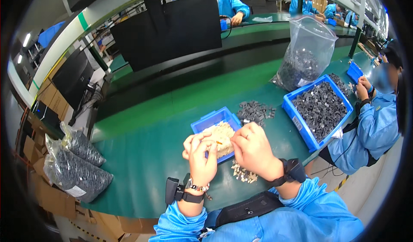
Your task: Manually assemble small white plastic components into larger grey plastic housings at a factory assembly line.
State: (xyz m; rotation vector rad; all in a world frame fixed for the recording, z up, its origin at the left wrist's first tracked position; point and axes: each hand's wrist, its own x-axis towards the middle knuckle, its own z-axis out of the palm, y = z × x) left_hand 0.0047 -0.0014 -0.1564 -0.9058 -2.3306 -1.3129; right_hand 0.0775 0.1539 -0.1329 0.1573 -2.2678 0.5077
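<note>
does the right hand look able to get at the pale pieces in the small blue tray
Likely yes: the small blue tray has no lid, and the pale pieces lie exposed close by the right hand.

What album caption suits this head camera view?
Left hand and right hand poised over a small blue bin of pale pieces, beside a heap of dark parts.

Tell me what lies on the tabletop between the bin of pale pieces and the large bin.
A loose pile of dark pieces, in the head view.
</note>
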